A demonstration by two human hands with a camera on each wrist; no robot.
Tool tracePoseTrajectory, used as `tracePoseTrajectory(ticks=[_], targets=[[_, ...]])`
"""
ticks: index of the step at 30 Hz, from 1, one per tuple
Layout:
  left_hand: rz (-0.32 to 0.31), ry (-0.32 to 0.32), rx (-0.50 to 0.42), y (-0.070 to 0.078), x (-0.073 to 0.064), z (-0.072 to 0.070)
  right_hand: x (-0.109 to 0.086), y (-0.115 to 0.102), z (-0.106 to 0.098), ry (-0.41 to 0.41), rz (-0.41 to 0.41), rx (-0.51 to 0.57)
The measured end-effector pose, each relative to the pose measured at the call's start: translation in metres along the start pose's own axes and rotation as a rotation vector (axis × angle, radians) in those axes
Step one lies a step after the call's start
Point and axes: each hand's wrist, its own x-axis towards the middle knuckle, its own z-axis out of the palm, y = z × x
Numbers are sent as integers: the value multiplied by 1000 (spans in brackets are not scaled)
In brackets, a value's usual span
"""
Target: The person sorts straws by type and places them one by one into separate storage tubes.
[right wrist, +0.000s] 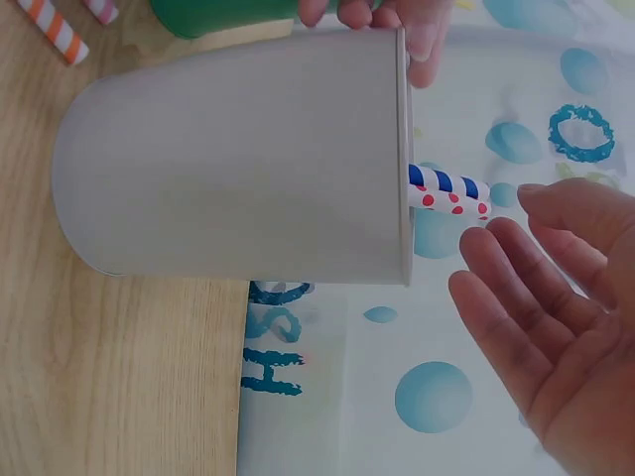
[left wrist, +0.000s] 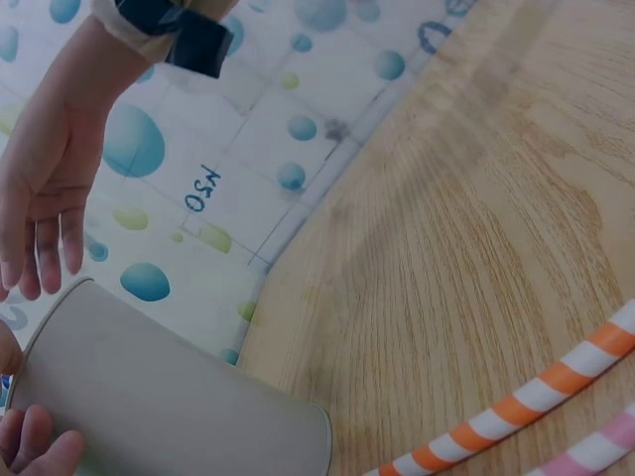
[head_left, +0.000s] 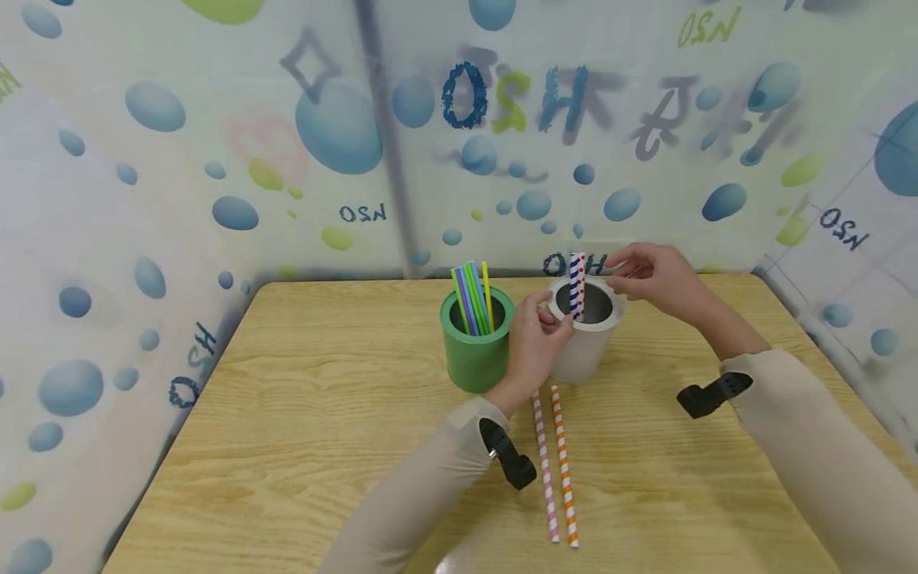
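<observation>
A light grey cup point(head_left: 579, 357) stands upright on the table, two paper straws point(head_left: 577, 275) leaning inside it, one with blue stripes and one with red dots. My left hand point(head_left: 532, 341) grips the cup's near left rim, fingers against its outer wall in the right wrist view. Just off the right rim is my right hand point(head_left: 658, 281), its fingers relaxed and holding nothing; the right wrist view has this hand point(right wrist: 556, 307) close to the straw tops. A green cup point(head_left: 475, 368) left of the grey one holds several thin coloured straws point(head_left: 472, 303).
On the wooden table point(head_left: 323, 414), a pink-striped straw point(head_left: 546, 470) and an orange-striped straw point(head_left: 565, 470) lie side by side in front of the cups. Behind the table's far edge hangs a patterned backdrop point(head_left: 272, 127) with blue and green dots.
</observation>
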Motion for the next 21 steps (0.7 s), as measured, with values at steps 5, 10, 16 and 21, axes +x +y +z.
tracePoseTrajectory(ticks=[5,10,16,21], targets=[[-13,-10,-4,1,0,-1,-19,0,4,-40,-14,-9],[-11,-11,-8,1,0,-1,-35,2,11,-73,10,16],[-3,-4,-9,0,-1,0,-50,9,23,-107,6,35],[4,2,-3,1,-1,-1,-59,15,34,-147,-12,68]])
